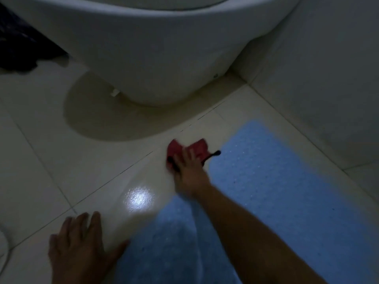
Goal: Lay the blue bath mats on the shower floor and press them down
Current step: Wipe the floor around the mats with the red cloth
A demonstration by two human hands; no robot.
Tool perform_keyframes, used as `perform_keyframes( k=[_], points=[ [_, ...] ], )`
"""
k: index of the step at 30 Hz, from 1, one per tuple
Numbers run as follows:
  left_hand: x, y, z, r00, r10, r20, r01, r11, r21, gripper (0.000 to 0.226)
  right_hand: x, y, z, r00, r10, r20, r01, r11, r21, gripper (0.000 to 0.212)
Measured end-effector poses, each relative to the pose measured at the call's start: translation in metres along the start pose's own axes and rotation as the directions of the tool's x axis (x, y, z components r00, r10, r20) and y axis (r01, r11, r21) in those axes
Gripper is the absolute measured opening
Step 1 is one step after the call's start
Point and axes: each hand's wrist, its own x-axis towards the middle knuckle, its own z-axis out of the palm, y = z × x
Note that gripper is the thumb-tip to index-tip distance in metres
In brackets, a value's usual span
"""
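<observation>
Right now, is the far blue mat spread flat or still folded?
Spread flat: the far blue mat lies open on the tiled floor, with no fold visible, though blur hides detail.

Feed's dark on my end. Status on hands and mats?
Left hand flat on tile beside near blue mat. Right hand on red cloth, grip unclear. Far blue mat lies flat.
</observation>
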Motion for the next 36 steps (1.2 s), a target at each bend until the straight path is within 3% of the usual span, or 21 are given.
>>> perform_keyframes(
  k=[3, 5, 7, 12, 18, 24, 32, 36],
  points=[
    [0.021, 0.035, 0.004, 0.987, 0.103, -0.122, -0.111, 0.992, -0.061, 0.105, -0.069, -0.029, 0.038, 0.978, -0.209, 0.007, 0.209, 0.977, -0.042, 0.066],
    [0.042, 0.06, 0.014, 0.965, 0.197, -0.172, -0.21, 0.976, -0.061, 0.091, -0.069, -0.019, 0.027, 0.971, -0.232, 0.051, 0.234, 0.971, -0.039, 0.066],
    [0.062, 0.089, 0.022, 0.943, 0.279, -0.181, -0.294, 0.954, -0.063, 0.08, -0.045, -0.002, 0.011, 0.986, -0.166, 0.022, 0.167, 0.984, -0.064, 0.066],
    [0.112, 0.173, 0.03, 0.844, 0.474, -0.249, -0.491, 0.871, -0.004, 0.057, 0.053, 0.07, -0.051, 0.982, 0.189, -0.029, -0.187, 0.981, 0.046, 0.063],
    [0.154, 0.276, 0.046, 0.774, 0.609, -0.173, -0.607, 0.792, 0.07, 0.062, 0.109, 0.152, -0.1, 0.94, 0.317, 0.124, -0.328, 0.941, 0.082, 0.062],
    [0.21, 0.365, 0.057, 0.667, 0.735, -0.12, -0.738, 0.674, 0.028, 0.071, 0.128, 0.193, -0.106, 0.941, 0.328, 0.085, -0.337, 0.933, 0.128, 0.058],
    [0.225, 0.378, 0.08, 0.69, 0.713, -0.125, -0.697, 0.701, 0.151, 0.083, 0.15, 0.233, -0.111, 0.945, 0.328, -0.009, -0.324, 0.937, 0.129, 0.056],
    [0.228, 0.381, 0.082, 0.703, 0.7, -0.124, -0.683, 0.713, 0.156, 0.083, 0.158, 0.268, -0.135, 0.927, 0.375, 0.026, -0.376, 0.923, 0.081, 0.062]
  ],
)
